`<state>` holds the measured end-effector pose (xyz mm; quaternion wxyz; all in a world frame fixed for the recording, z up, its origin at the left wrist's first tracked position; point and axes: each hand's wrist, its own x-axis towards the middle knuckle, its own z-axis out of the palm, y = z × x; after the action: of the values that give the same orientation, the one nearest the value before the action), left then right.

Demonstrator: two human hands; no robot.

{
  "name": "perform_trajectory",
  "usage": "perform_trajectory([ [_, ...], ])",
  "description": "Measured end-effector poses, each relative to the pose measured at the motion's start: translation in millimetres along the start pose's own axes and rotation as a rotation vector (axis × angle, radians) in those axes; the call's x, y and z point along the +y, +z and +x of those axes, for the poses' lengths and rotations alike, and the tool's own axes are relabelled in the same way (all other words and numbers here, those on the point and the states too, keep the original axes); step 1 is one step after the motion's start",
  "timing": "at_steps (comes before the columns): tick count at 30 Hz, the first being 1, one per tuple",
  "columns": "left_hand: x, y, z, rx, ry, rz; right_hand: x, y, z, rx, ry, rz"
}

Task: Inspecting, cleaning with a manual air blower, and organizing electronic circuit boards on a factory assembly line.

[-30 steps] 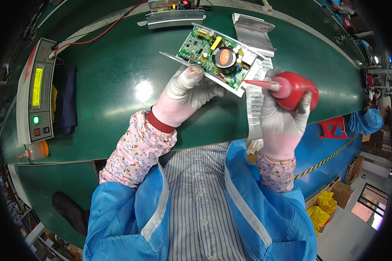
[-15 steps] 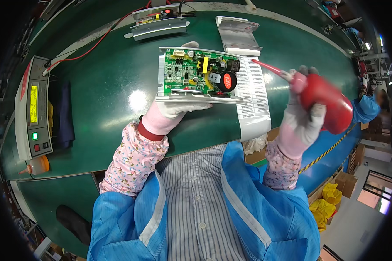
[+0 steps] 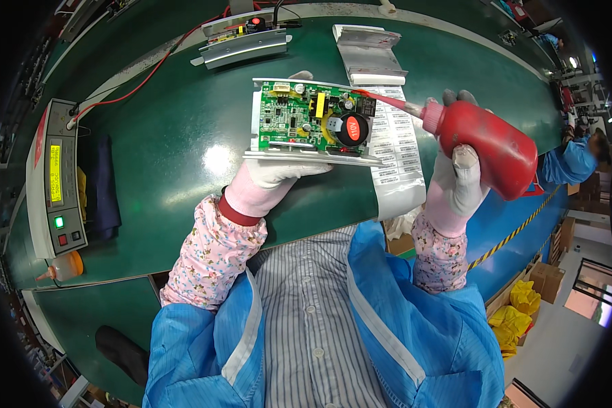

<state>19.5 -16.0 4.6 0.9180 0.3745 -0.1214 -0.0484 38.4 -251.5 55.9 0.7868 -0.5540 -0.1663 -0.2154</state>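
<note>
My gloved left hand [image 3: 282, 171] grips a green circuit board [image 3: 279, 122] in an aluminium channel housing [image 3: 257, 115] from below, holding it above the bench. The board carries a black coil with a red round sticker and a yellow transformer. My gloved right hand [image 3: 466, 173] is wrapped round a red squeeze bottle [image 3: 489, 143], tilted with its thin red nozzle [image 3: 387, 100] pointing left. The nozzle's tip is at the board's upper right edge; whether it touches cannot be made out. Behind the bottle, some of the right fingers are partly hidden.
A strip of printed labels [image 3: 398, 143] runs down the green bench [image 3: 163, 204] beside an empty aluminium bracket [image 3: 367, 54]. Another housed board [image 3: 245, 44] lies at the back. On the left stand a tester [image 3: 58, 177] with a red cable and a small orange-capped bottle [image 3: 66, 266].
My right hand has brought the red bottle left, so its nozzle tip now reaches the board's upper right edge. The left hand and housing have barely shifted.
</note>
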Motion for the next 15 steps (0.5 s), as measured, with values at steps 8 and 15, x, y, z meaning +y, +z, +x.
perform_trajectory([
  [8,-2.0,-14.4,-15.7,0.008,-0.24,-0.326,0.8,11.9,-11.4,0.1,-0.133,-0.068],
  [15,-0.8,-8.7,-14.3,0.067,-0.239,-0.432,5.8,-2.8,-12.5,0.111,-0.156,-0.328],
])
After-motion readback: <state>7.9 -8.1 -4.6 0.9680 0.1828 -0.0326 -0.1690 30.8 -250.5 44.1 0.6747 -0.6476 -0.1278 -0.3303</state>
